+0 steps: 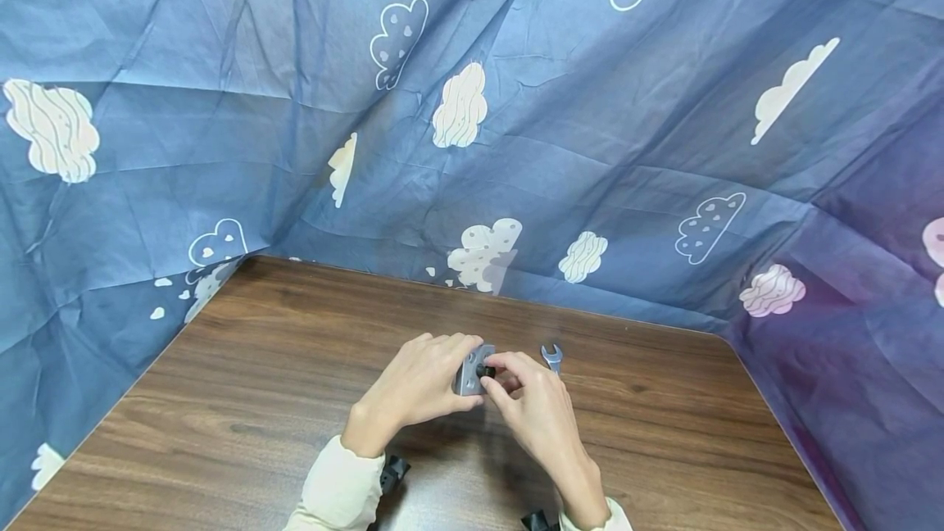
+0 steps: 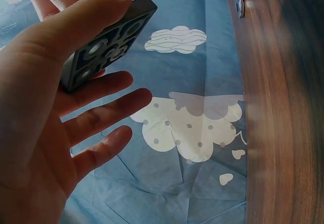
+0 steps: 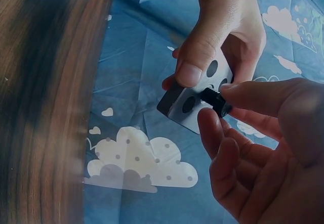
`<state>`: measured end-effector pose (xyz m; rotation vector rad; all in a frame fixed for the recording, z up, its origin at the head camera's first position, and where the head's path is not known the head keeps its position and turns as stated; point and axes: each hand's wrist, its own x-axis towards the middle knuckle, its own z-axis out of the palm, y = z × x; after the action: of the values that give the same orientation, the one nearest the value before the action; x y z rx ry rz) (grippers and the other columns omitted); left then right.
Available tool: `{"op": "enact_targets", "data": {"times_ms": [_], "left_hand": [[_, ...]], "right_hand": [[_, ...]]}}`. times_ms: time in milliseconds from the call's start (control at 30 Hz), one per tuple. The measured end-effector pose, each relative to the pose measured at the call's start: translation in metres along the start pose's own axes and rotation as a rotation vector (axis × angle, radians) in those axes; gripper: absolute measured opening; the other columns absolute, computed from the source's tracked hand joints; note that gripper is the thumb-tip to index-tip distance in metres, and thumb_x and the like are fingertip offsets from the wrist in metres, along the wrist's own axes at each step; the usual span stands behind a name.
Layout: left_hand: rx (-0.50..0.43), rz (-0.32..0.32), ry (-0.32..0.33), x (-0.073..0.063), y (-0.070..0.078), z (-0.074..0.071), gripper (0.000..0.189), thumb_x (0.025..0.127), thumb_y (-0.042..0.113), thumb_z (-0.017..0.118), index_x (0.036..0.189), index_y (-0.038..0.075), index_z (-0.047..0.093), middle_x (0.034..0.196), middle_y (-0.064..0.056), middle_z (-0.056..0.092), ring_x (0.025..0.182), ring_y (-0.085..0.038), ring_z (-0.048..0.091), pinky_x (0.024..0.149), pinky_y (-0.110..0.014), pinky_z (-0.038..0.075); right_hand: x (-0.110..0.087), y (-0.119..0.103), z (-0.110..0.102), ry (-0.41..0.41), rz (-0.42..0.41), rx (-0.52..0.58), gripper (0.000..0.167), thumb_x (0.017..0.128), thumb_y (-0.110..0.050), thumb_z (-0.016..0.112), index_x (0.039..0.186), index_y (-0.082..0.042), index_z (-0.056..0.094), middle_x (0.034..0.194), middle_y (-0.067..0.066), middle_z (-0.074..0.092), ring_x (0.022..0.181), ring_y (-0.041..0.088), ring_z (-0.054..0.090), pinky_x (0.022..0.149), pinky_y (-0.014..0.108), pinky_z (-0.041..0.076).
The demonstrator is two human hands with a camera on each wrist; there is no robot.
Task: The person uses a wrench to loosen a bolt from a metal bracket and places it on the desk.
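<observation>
My left hand point(image 1: 420, 379) grips a small grey metal block point(image 1: 469, 381) by its edges, thumb on one side and fingers on the other. Several round holes pass through the block's face. Between thumb and fingertips, my right hand point(image 1: 537, 415) pinches a black bolt point(image 3: 216, 101) by its head end. The bolt's threaded tip meets the middle hole, with much of the thread still showing; how deep it sits cannot be seen. From the left wrist view, the block's other side point(image 2: 112, 51) looks dark, with its holes visible.
An open-end wrench point(image 1: 551, 357) lies on the wooden table point(image 1: 243, 400) just beyond my right hand. Blue cloth with white clouds point(image 1: 398, 179) hangs along the table's far and side edges. Black straps point(image 1: 394, 474) sit at the wrists, beside the pale sleeves.
</observation>
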<state>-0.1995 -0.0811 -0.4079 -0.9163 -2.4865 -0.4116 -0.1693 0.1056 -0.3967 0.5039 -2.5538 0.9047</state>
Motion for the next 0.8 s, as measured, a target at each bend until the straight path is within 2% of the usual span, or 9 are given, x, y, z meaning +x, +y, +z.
{"op": "enact_targets", "data": {"times_ms": [233, 800], "left_hand": [[0.003, 0.004, 0.005, 0.0000, -0.0001, 0.0008, 0.068, 0.074, 0.052, 0.079, 0.126, 0.013, 0.058, 0.110, 0.003, 0.068, 0.091, -0.013, 0.067, 0.081, -0.032, 0.051], [0.006, 0.005, 0.003, -0.0002, -0.0007, 0.0008, 0.068, 0.074, 0.052, 0.078, 0.126, 0.013, 0.059, 0.110, 0.003, 0.069, 0.092, -0.013, 0.067, 0.080, -0.031, 0.051]], "right_hand": [[-0.0010, -0.0003, 0.0008, 0.003, -0.010, 0.007, 0.021, 0.081, -0.008, 0.079, 0.100, -0.016, 0.074, 0.094, -0.006, 0.071, 0.070, 0.005, 0.067, 0.061, 0.026, 0.055], [-0.0013, 0.0005, 0.0011, -0.009, -0.023, -0.001, 0.028, 0.080, -0.005, 0.079, 0.104, -0.019, 0.074, 0.098, -0.008, 0.069, 0.074, 0.008, 0.069, 0.062, 0.029, 0.057]]}}
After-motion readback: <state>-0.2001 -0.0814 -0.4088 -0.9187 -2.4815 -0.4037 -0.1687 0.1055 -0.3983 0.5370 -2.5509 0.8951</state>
